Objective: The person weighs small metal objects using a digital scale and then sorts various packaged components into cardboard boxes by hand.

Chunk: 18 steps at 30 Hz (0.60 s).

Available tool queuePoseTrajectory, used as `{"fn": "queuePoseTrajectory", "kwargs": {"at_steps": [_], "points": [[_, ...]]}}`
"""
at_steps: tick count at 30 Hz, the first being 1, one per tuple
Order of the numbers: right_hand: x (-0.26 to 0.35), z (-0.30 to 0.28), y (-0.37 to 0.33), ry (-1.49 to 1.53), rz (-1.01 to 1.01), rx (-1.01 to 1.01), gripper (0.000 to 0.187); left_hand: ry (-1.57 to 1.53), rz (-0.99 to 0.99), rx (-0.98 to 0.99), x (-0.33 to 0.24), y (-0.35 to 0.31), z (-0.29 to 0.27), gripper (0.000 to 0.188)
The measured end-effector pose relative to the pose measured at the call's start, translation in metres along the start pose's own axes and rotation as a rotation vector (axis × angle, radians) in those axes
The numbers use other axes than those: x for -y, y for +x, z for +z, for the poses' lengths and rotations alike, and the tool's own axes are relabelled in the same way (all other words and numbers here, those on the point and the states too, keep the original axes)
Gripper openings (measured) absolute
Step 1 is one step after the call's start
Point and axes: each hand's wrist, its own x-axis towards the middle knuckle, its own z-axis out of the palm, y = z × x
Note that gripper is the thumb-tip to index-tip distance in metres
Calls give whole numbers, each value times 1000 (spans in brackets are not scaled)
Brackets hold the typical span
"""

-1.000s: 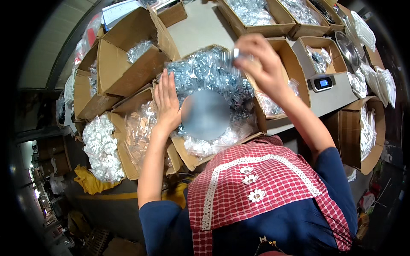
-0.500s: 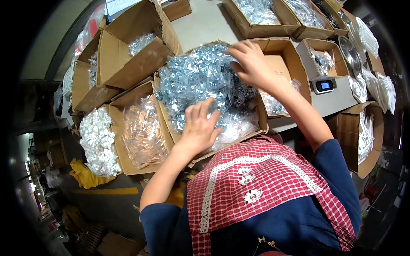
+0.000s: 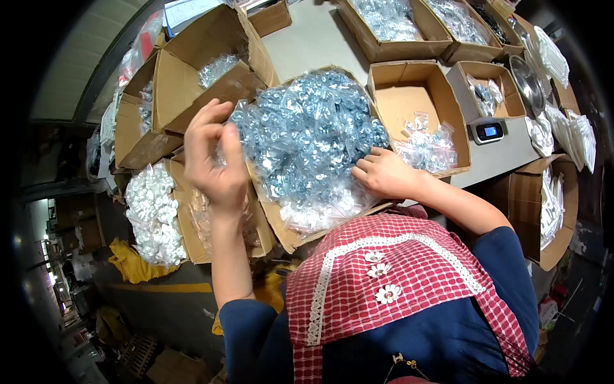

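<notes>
Right hand [image 3: 387, 174], fingers curled, touches bagged silvery metal fittings [image 3: 307, 134] heaped to its left in a cardboard box [image 3: 288, 238]; whether it grips any, I cannot tell. Left hand [image 3: 217, 157], fingers parted, seemingly empty, hangs beyond the heap. Apparently bags are being handled; moving one calls for a pinch.

Flat, pale grey tabletop [image 3: 304, 41] carries open, brown cardboard boxes [image 3: 416, 50]; small rectangular digital device [image 3: 487, 132], blue screen lit, sits toward the right.
</notes>
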Motion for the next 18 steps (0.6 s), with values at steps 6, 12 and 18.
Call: {"fn": "queuePoseTrajectory", "kwargs": {"at_steps": [6, 12, 18], "points": [[5, -39, 9, 131, -116, -216, 15, 418, 5, 369, 72, -77, 37, 15], [-35, -111, 54, -48, -37, -799, 14, 377, -32, 399, 72, -80, 34, 15], [-97, -10, 81, 91, 104, -481, 36, 350, -4, 393, 37, -56, 29, 27]]}}
